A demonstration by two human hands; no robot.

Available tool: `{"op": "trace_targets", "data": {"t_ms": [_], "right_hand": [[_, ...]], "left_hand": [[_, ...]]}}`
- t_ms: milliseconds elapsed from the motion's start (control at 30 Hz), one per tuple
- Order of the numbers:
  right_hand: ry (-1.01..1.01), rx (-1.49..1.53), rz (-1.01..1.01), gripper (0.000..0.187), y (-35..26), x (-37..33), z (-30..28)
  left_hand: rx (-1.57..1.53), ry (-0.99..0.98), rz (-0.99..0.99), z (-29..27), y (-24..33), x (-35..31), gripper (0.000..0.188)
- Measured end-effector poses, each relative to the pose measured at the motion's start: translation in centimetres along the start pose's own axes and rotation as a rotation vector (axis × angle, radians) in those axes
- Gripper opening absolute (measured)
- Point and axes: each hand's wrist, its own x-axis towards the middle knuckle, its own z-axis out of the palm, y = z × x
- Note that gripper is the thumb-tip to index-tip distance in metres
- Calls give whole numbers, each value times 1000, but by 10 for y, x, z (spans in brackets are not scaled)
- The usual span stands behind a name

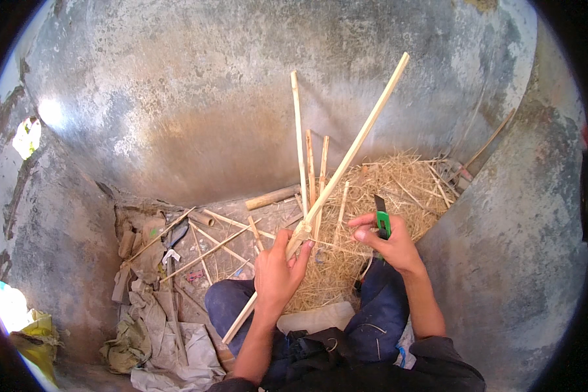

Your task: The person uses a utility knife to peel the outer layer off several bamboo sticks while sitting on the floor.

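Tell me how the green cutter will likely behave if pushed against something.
The cutter is probably light: it looks small in the right hand. Its straight green body should be stiff. The dark blade, bare and narrow, may flex or snap if pushed sideways.

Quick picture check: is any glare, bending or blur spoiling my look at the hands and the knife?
Head view, left: a hole blown out white, a glare spot on the wall; head view, rim: black corners, edges bent; head view, middle: left hand, right hand, green knife and long stick free of glare, no obvious blur.
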Motion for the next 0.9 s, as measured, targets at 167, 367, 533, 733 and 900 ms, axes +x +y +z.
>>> {"op": "trace_targets", "data": {"t_ms": [167,367,533,733,900], "right_hand": [[-137,264,156,28,-6,-10,-15],[49,241,136,34,2,-7,-13],[37,177,62,35,16,-10,3],[9,85,4,26,17,-17,29],[8,105,-44,26,19,-17,43]], "left_hand": [[122,53,-38,5,-3,0,37],[122,68,-15,10,-5,-1,48],[110,44,16,11,-7,-3,54],[131,14,40,12,-1,-3,51],[17,8,-71,16,-13,-6,45]]}}
